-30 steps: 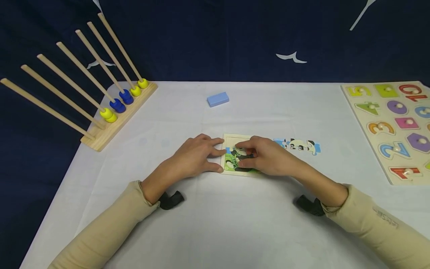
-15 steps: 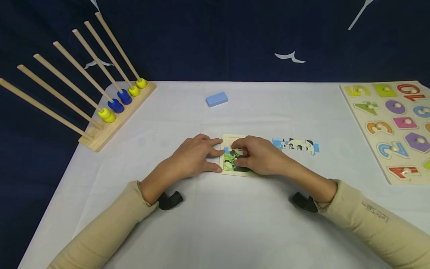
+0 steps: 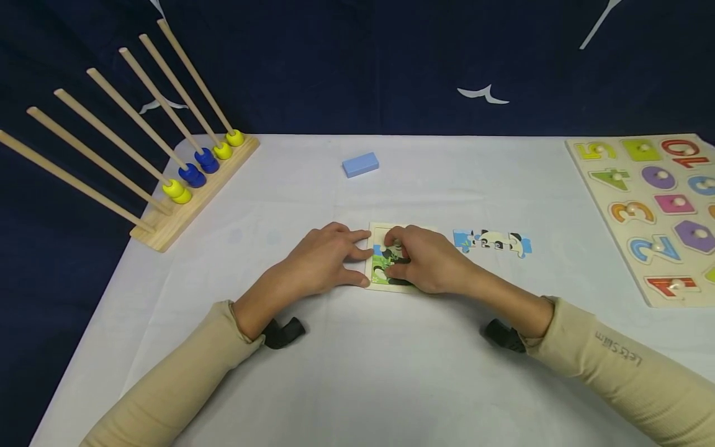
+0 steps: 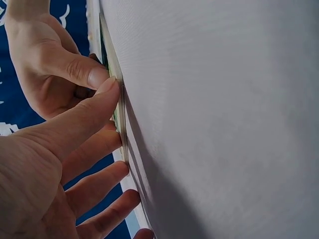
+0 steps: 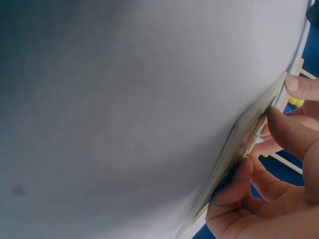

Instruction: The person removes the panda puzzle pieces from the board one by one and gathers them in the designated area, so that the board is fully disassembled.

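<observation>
A small wooden panda puzzle board lies on the white table in the head view. Green, blue and black-and-white pieces show in its frame. My left hand rests at its left edge, fingers spread and fairly straight, thumb tip against the rim in the left wrist view. Over the board's right part, my right hand has curled fingers and thumb at a puzzle piece, mostly covered by the hand. In the right wrist view, the right thumb and fingertips touch the board's picture side.
Loose panda pieces lie right of the board. A blue block sits behind it. At the left back stands a peg abacus with tall rods and yellow and blue beads. A number puzzle board lies at the right.
My right hand has shifted slightly left over the board, showing more of the loose pieces beside it. My left hand stays at the board's left edge.
</observation>
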